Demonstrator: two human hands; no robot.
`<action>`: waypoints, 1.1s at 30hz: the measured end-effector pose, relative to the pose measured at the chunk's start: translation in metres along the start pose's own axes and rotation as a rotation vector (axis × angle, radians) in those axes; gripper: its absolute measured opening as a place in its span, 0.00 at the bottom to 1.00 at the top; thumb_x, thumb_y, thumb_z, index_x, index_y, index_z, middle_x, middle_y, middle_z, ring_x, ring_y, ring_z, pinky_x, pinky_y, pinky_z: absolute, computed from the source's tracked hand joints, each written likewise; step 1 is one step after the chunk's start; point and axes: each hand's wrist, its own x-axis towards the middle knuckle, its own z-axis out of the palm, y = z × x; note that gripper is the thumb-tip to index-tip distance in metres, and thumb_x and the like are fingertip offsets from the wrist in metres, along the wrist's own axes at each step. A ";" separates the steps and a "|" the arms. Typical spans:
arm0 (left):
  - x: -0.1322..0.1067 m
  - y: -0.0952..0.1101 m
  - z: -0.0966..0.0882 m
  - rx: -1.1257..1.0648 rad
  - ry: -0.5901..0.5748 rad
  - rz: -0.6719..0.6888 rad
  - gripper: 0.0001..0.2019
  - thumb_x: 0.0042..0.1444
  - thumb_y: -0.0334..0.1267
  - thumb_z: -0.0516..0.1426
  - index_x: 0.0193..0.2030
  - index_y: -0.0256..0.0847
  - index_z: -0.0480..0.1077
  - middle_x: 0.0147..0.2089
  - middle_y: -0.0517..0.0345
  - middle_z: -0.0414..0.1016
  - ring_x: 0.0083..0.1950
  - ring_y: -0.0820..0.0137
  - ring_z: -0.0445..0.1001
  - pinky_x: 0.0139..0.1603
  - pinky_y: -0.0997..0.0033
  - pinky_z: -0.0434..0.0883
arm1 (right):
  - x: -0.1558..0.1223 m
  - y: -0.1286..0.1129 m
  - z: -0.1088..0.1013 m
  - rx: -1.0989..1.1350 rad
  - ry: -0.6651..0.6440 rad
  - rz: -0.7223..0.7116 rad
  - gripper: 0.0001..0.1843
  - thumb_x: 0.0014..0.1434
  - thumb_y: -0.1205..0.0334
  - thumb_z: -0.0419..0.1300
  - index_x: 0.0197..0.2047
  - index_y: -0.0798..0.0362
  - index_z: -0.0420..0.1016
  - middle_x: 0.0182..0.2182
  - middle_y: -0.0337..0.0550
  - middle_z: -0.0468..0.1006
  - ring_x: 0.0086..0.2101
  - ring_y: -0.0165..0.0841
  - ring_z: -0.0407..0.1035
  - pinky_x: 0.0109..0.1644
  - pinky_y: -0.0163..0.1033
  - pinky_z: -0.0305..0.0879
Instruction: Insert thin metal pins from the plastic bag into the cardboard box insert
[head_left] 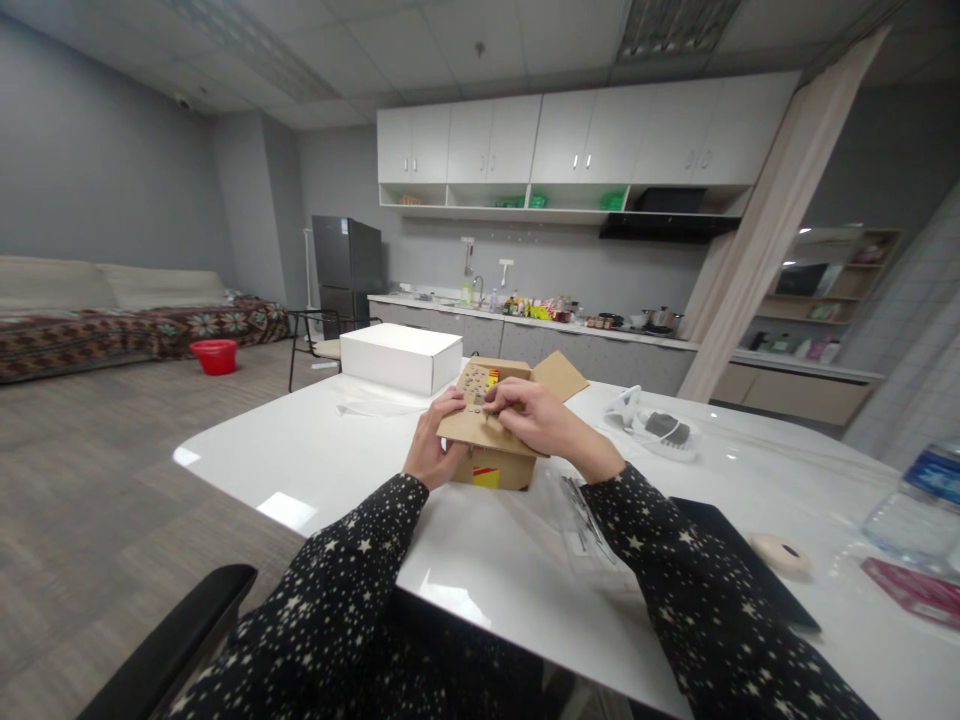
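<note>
A small brown cardboard box (pixel 495 465) with red and yellow markings stands on the white table (pixel 315 450) in front of me, its flaps open. My left hand (pixel 431 450) curls around the near flap at the box's left side. My right hand (pixel 536 420) rests over the top of the same flap, fingers bent and pinched on its edge. Both forearms wear dark sleeves with white stars.
A closed white box (pixel 401 357) sits behind the cardboard one. To the right lie a clear plastic bag with a dark item (pixel 664 430), a black tablet (pixel 739 560), a tape roll (pixel 780 553) and a water bottle (pixel 915 500). A black chair arm (pixel 180 630) is near left.
</note>
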 end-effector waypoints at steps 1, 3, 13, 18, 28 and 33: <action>0.000 0.000 0.000 0.001 0.001 -0.004 0.22 0.57 0.36 0.58 0.59 0.44 0.63 0.62 0.44 0.68 0.69 0.53 0.63 0.68 0.41 0.63 | 0.000 0.000 0.001 -0.014 0.000 -0.010 0.10 0.53 0.75 0.54 0.26 0.52 0.72 0.33 0.43 0.77 0.36 0.35 0.70 0.44 0.41 0.66; -0.001 -0.001 0.001 0.003 0.003 -0.017 0.21 0.58 0.36 0.57 0.58 0.44 0.63 0.62 0.44 0.68 0.69 0.53 0.62 0.67 0.41 0.63 | 0.000 0.001 0.003 -0.044 0.003 -0.028 0.11 0.54 0.75 0.55 0.27 0.52 0.75 0.36 0.45 0.78 0.38 0.36 0.71 0.46 0.42 0.67; -0.001 -0.001 0.000 0.006 0.005 -0.020 0.20 0.59 0.38 0.58 0.58 0.44 0.63 0.62 0.44 0.68 0.69 0.54 0.63 0.67 0.42 0.63 | 0.000 0.003 0.002 -0.106 -0.021 -0.012 0.16 0.55 0.75 0.56 0.32 0.51 0.83 0.43 0.47 0.79 0.43 0.38 0.73 0.54 0.45 0.68; -0.001 0.000 -0.001 0.008 -0.007 0.003 0.20 0.60 0.37 0.57 0.59 0.44 0.63 0.63 0.43 0.67 0.69 0.53 0.62 0.67 0.42 0.63 | -0.002 0.002 -0.008 -0.083 -0.022 0.018 0.18 0.54 0.76 0.55 0.37 0.51 0.84 0.41 0.46 0.81 0.43 0.37 0.74 0.52 0.44 0.70; -0.001 0.000 -0.003 0.015 -0.023 0.008 0.21 0.59 0.37 0.56 0.59 0.44 0.62 0.64 0.42 0.66 0.69 0.53 0.62 0.67 0.41 0.63 | -0.006 -0.003 -0.011 -0.218 -0.190 -0.019 0.17 0.61 0.71 0.54 0.44 0.52 0.84 0.49 0.49 0.79 0.47 0.37 0.73 0.55 0.43 0.68; -0.003 -0.002 -0.004 0.011 -0.022 -0.017 0.19 0.61 0.39 0.55 0.59 0.43 0.63 0.65 0.42 0.66 0.70 0.53 0.62 0.67 0.41 0.63 | -0.017 -0.006 -0.025 -0.210 -0.077 0.009 0.17 0.61 0.70 0.54 0.47 0.52 0.81 0.48 0.49 0.80 0.47 0.37 0.73 0.54 0.44 0.69</action>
